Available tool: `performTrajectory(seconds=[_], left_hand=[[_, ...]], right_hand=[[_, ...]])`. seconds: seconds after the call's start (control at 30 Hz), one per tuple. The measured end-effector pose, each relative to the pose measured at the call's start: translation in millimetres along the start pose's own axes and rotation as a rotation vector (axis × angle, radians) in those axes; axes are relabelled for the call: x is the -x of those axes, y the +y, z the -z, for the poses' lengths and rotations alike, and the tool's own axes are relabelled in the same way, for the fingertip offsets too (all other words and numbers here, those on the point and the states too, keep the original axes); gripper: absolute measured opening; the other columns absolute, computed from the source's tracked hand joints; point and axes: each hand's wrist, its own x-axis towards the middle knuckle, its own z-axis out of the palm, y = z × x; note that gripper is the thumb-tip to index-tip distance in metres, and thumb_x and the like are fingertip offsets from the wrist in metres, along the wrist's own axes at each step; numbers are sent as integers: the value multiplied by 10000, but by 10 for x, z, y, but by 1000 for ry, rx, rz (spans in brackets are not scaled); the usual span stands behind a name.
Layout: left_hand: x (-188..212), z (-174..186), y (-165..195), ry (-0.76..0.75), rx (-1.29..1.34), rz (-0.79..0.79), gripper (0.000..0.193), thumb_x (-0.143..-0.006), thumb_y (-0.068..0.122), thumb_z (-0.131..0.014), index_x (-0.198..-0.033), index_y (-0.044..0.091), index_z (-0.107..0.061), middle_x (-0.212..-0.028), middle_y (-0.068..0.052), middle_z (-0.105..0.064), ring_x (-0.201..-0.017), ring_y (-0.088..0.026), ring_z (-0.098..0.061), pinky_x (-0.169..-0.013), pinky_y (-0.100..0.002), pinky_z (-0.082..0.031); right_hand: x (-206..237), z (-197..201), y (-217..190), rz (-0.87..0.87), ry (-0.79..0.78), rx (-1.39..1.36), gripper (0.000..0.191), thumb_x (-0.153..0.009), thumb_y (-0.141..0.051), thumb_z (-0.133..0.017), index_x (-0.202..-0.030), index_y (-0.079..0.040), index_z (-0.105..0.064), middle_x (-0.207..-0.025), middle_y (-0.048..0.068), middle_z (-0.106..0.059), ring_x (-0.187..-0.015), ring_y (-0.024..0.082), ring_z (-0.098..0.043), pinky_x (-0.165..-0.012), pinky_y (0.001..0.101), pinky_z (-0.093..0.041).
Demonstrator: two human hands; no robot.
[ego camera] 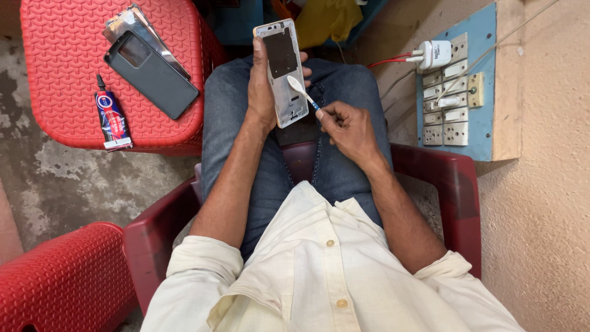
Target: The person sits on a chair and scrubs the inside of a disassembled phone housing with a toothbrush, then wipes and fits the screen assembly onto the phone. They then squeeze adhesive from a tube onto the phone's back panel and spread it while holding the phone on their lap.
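Phone frame (284, 71), head view: a stripped white handset body with a dark inner panel, held over the person's lap, just above the blue-jeaned knees; its long axis runs near to far, tilted a little so the far end leans left. The left hand (263, 86) is wrapped round the frame's left edge, thumb along the side and fingertips showing past the right edge, so it is clamped on the frame. The right hand (347, 126) lies nearer and to the right of the frame, pinched closed on the blue handle of a small brush (302, 91); the brush's white head points far-left and rests on the lower right part of the frame, so the tool meets the frame obliquely across its long axis. The left hand is therefore the one on the frame; the right reaches it only through the brush.

Counts: one phone frame; one brush; two hands, both occupied. On the red plastic stool (67, 80) to the far left lie one dark phone panel (150, 74), one shiny foil-like sheet (126, 18) partly beneath it, and one tube of adhesive (112, 118) at the stool's near edge, all well apart from the hands. A second red stool (61, 276) stands near left; the person sits in a dark red chair (452, 190); a blue switchboard (458, 92) with one white charger (433, 54) plugged in hangs on the right.
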Motion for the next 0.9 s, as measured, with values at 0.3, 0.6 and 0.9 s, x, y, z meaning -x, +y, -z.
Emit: performTrajectory(seconds=[0.3, 0.6, 0.9], left_hand=[[0, 8, -5, -11, 38, 16, 980, -928, 805, -331, -1415, -19, -544, -1194, -214, -698, -984, -259, -746, -817, -419, -686], [-1, 7, -12, -13, 18, 10, 999, -909, 821, -333, -1414, -15, -538, -1182, -211, -698, -978, -256, -749, -810, -416, -693], [3, -6, -36, -16, -42, -22, 997, -916, 815, -299, -1407, -19, -535, -1162, -218, -699, -979, -257, -762, -786, -414, -713]], right_hand=[[7, 2, -11, -14, 2, -30, 246, -1014, -245, -696, -982, -7, -750, -698, 23, -682, -537, 46, -594, -440, 223, -459], [5, 3, -14, -19, 1, -18, 249, -1016, -247, -694, -979, -7, -750, -694, 28, -686, -527, 49, -599, -431, 222, -456], [3, 8, 14, -14, -8, 29, 264, -1020, -266, -684, -973, -14, -751, -676, 32, -684, -503, 55, -602, -411, 221, -451]])
